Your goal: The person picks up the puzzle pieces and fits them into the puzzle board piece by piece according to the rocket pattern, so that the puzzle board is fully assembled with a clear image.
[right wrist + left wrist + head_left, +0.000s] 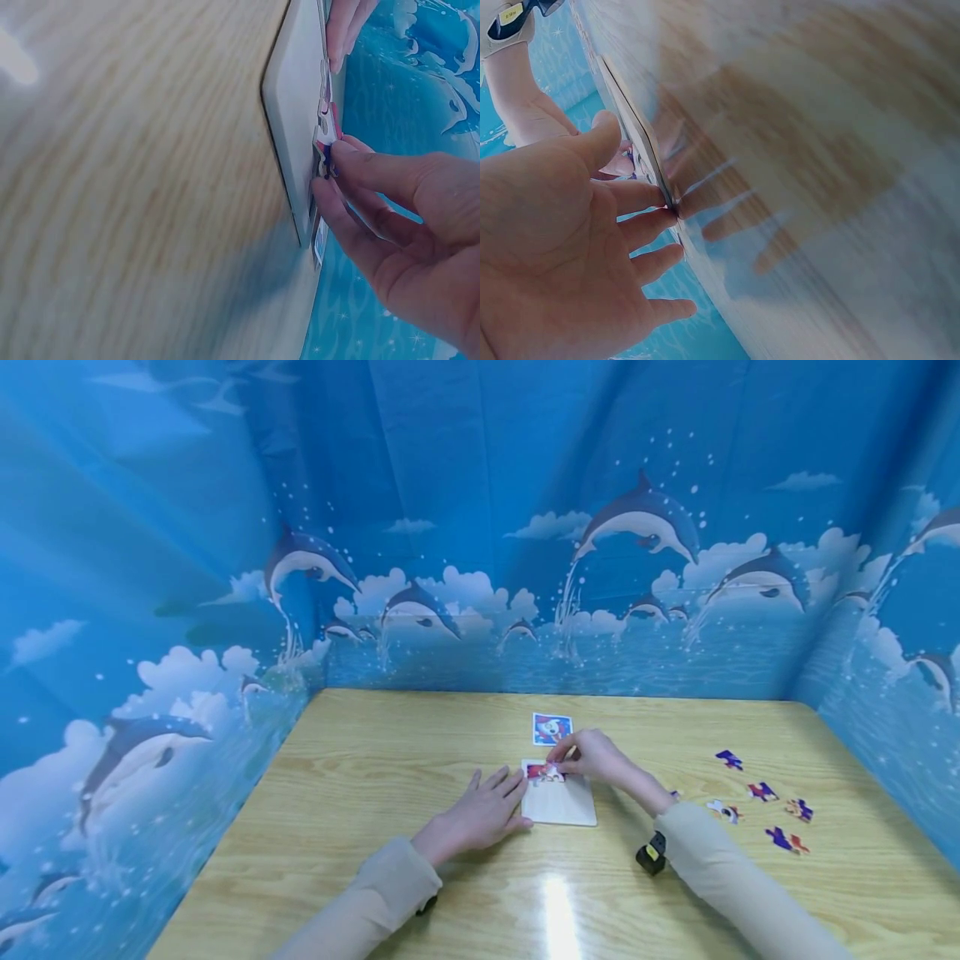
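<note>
A pale square puzzle board (pixel 559 806) lies on the wooden table, with joined jigsaw pieces (pixel 537 772) along its far left part. My left hand (pixel 489 811) rests flat at the board's left edge, fingers straight and touching it, as the left wrist view also shows. Over the board's far right part, my right hand (pixel 594 757) pinches a jigsaw piece (pixel 327 150) between thumb and fingers, close to the board's surface. The fingers partly cover that piece. Just beyond the board lies a square picture card (pixel 552 728) with a white cartoon figure.
Several loose jigsaw pieces (pixel 763 791) lie scattered on the right of the table (pixel 360 777); one is partly hidden by the right forearm. A black wrist camera (pixel 651 853) hangs under the right sleeve. A blue dolphin curtain (pixel 480 527) encloses the table's back and sides.
</note>
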Demonstrator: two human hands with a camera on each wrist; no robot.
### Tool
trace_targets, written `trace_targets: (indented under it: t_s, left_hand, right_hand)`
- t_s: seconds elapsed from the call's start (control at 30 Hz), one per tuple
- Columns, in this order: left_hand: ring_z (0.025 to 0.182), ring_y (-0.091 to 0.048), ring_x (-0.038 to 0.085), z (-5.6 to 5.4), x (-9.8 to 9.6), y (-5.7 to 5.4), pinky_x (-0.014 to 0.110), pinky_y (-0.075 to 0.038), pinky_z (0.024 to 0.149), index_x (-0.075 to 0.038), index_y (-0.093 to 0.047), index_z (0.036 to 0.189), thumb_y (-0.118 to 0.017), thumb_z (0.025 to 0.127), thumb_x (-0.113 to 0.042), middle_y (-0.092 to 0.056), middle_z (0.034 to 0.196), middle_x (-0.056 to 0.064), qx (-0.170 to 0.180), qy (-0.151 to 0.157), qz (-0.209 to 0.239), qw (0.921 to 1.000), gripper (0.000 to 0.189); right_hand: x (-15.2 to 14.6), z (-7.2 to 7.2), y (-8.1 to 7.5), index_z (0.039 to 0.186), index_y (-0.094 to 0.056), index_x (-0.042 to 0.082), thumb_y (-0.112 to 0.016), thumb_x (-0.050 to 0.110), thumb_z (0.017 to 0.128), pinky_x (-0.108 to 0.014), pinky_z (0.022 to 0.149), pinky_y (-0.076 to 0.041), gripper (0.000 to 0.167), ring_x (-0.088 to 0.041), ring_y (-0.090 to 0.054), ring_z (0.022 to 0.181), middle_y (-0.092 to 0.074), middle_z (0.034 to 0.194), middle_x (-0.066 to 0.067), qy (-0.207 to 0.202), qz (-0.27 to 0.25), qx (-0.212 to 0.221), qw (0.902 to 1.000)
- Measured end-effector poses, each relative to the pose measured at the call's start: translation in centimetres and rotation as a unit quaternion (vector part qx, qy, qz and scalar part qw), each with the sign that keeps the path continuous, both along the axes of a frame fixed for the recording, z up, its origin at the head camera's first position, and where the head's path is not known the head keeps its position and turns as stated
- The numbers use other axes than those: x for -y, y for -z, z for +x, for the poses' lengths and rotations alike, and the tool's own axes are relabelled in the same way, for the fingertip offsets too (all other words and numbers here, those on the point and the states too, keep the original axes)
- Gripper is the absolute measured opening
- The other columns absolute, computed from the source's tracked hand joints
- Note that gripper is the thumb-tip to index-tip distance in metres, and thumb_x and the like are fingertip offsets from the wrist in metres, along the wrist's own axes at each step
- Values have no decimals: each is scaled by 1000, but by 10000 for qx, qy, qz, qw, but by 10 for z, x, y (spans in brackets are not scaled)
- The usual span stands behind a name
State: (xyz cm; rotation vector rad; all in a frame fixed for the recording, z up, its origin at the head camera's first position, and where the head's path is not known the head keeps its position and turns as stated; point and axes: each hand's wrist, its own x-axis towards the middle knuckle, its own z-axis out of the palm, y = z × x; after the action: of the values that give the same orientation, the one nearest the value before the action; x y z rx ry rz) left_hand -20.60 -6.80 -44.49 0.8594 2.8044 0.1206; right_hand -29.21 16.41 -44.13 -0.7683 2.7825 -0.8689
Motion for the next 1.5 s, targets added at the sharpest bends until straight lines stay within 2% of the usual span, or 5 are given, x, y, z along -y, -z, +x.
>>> trace_targets:
  t_s: [0.4, 0.87, 1.13, 1.33, 1.5]
  left_hand:
    - [154, -21, 30, 0, 0, -1, 61, -17, 123, -10, -29, 160, -42, 105, -53, -25, 167, 5, 14, 3, 16, 10000, 71]
    - [154, -21, 30, -1, -1, 1, 61, -18, 123, -10, -30, 160, -43, 105, -54, -25, 167, 5, -12, -44, -36, 10000, 72]
    - [155, -20, 29, -1, 0, 2, 61, -17, 123, -10, -30, 160, -43, 105, -53, -24, 168, 4, 40, -42, 18, 10000, 71]
    - [154, -21, 30, -1, 0, 1, 61, -17, 123, -9, -31, 159, -44, 105, -52, -25, 167, 5, 18, 6, 49, 10000, 71]
    - [155, -19, 28, -1, 0, 1, 59, -16, 124, -10, -29, 160, -43, 105, -54, -22, 168, 4, 110, -70, 31, 9999, 72]
  right_hand:
    - [6, 2, 1, 96, -80, 8, -84, 6, 80, -29, 72, -54, 17, -12, -63, 77, -76, 92, -2, 180, 135, -93, 9997]
    - [13, 4, 3, 93, -80, 13, -84, 6, 80, -27, 66, -48, 16, -11, -57, 73, -75, 88, 3, 483, 349, -78, 9982]
    - [14, 5, 4, 92, -80, 14, -83, 5, 81, -33, 73, -57, 15, -14, -67, 81, -76, 92, 1, 648, 309, -109, 9974]
    - [9, 5, 0, 96, -80, 12, -77, 13, 90, -29, 67, -55, 7, -12, -66, 77, -76, 94, -2, 727, 226, -117, 9970]
    - [-5, 3, -7, 106, -79, 9, -69, 20, 97, -31, 70, -56, 17, -15, -67, 81, -76, 102, -7, 903, 3, -126, 9958]
